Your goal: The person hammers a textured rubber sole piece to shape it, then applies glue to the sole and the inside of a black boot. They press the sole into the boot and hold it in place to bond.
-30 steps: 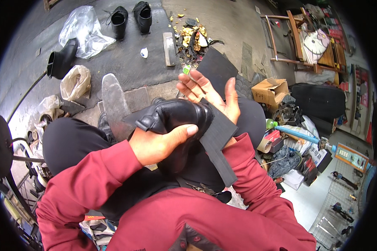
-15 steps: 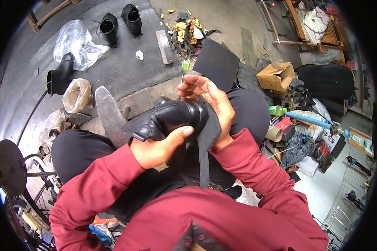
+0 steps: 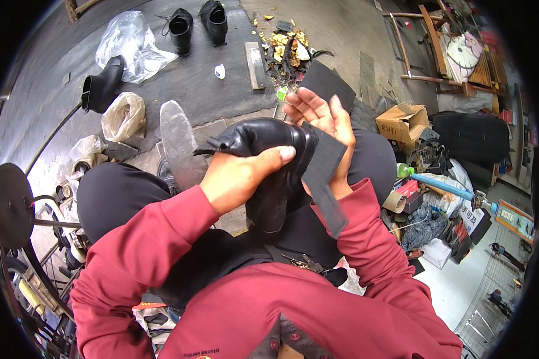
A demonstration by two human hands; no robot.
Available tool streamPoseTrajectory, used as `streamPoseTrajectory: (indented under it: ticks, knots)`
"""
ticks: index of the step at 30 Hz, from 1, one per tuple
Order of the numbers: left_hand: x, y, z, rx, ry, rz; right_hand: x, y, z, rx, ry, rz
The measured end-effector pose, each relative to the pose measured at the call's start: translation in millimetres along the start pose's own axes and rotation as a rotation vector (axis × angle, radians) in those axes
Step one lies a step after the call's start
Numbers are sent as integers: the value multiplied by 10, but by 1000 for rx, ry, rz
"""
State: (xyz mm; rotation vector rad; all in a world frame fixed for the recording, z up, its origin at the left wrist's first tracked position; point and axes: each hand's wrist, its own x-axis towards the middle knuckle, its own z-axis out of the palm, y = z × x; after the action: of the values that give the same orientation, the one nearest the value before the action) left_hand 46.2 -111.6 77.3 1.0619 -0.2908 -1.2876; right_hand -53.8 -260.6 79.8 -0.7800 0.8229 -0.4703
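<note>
Above my lap, my left hand [image 3: 239,176] grips a black leather boot [image 3: 251,136], its thumb pressed along the upper and its fingers hidden beneath. The boot's shaft hangs down between my knees. Against the boot's sole side stands a flat black sheet [image 3: 326,158], apparently rubber, with a strip extending toward me. Behind that sheet is my right hand [image 3: 320,113], palm turned up, fingers loosely bent and thumb apart. Nothing shows in its fingers; the sheet covers part of the palm. A grey rounded metal plate [image 3: 181,143] rises just beyond the boot, left of it.
Two black shoes [image 3: 214,24] stand on the dark mat, near a clear plastic bag [image 3: 135,48] and another black boot [image 3: 102,85]. A scrap heap [image 3: 290,51] lies ahead. A cardboard box [image 3: 401,122] and clutter fill the right; a wheel-like disc [image 3: 11,205] stands left.
The boot has tipped, so its shaft now shows hanging below. My right hand has turned more palm-up, and the black sheet has swung to the right. The whole view has shifted slightly.
</note>
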Motion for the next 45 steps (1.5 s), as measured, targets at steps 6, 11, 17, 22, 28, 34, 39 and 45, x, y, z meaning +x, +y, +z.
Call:
streamPoseTrajectory:
  ticks: [6, 11, 17, 22, 28, 34, 39, 45]
  knots:
    - [97, 80, -75, -216, 77, 48, -128, 118, 13, -275, -170, -314]
    - [108, 188, -186, -273, 129, 67, -223, 104, -7, -359, -147, -404]
    - [100, 260, -189, -335, 231, 67, -328, 71, 56, -529, -341, -512]
    - [84, 260, -184, -312, 213, 35, -347, 90, 113, -480, -235, -517]
    - [110, 211, -237, -274, 189, 0, -309, 109, 38, -455, -133, -444]
    - [107, 189, -265, -282, 248, -56, -327, 91, 70, -397, -215, -515]
    - [99, 214, -272, -389, 262, -123, -349, 32, 98, -319, -235, -434]
    - [89, 224, -299, -359, 231, -131, -328, 10, 81, -364, -274, -371]
